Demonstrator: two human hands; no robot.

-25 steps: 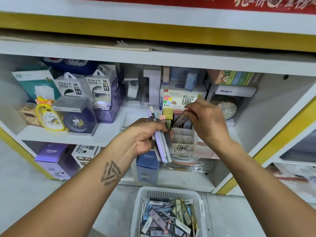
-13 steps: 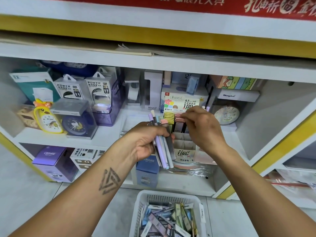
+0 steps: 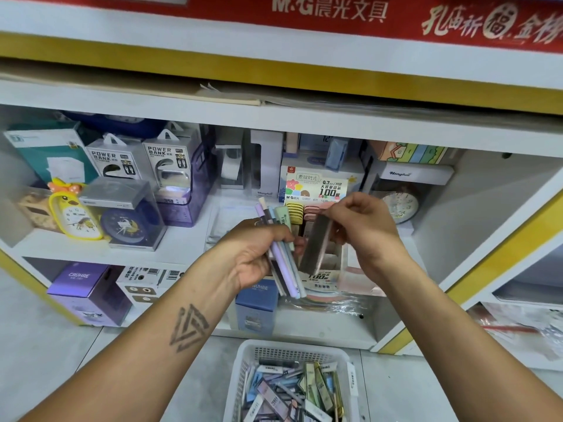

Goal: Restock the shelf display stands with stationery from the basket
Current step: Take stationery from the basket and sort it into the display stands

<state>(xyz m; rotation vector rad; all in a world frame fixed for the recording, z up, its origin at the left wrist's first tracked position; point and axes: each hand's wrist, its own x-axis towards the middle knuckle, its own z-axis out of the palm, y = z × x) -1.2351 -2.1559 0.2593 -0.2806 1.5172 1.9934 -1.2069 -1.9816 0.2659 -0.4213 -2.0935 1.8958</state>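
My left hand (image 3: 256,254) grips a fanned bundle of slim pastel lead cases (image 3: 285,269), purple, blue and green, in front of the shelf. My right hand (image 3: 362,226) pinches the top of one grey case (image 3: 315,248), which hangs tilted just right of the bundle. Behind both hands a cardboard display stand (image 3: 316,190) sits on the shelf, with yellow and pink cases in its back slots; its front compartments are partly hidden. On the floor below stands a white basket (image 3: 243,376) holding several more cases.
On the shelf to the left are power bank boxes (image 3: 166,162), a yellow duck clock (image 3: 73,214) and a blue clock in a clear box (image 3: 128,223). A round clock (image 3: 399,205) sits right of the stand. Purple and blue boxes fill the lower shelf (image 3: 88,290).
My right hand has come back from the stand's slots towards the bundle and now holds a grey case. The left hand has stayed about where it was.
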